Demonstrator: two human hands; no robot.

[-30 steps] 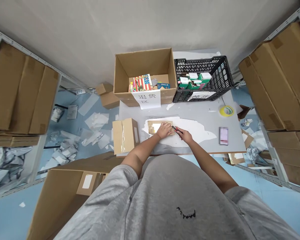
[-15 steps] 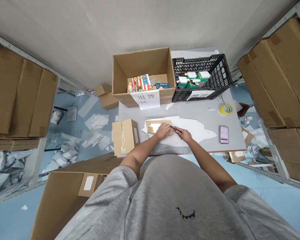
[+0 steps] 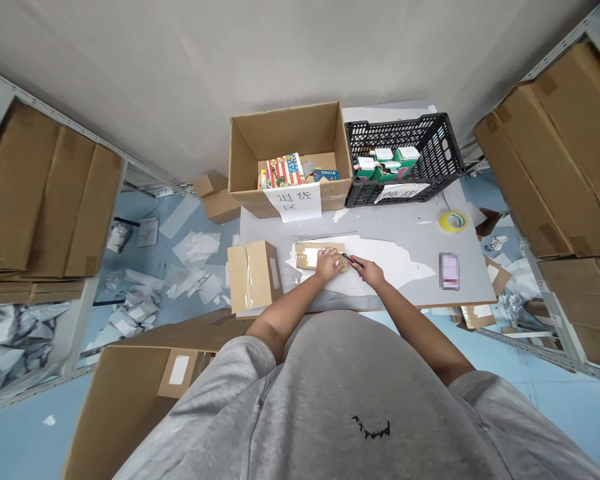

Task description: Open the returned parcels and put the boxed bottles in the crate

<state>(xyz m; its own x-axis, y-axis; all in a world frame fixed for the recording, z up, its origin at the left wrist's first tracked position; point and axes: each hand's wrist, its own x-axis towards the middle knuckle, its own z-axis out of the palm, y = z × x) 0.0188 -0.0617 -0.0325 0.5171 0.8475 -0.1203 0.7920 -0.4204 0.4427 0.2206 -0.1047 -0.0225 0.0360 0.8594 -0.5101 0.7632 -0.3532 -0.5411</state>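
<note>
right grip [image 3: 370, 271] closed on utility knife [image 3: 353, 261], left grip [image 3: 330, 264] open on flat cardboard box [image 3: 310, 256], 退货区 sign [image 3: 299, 203] beyond

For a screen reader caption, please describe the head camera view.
The left hand presses a taped cardboard parcel on a grey table; the right hand holds a box cutter against it. An open carton and a black crate stand beyond.

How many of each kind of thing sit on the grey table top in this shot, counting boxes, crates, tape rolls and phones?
Cardboard boxes: 3 (open box, taped box, flat box under the left hand)
Black plastic crates: 1
Yellow tape rolls: 1
Phones, blurred out: 1
Total: 6
</note>
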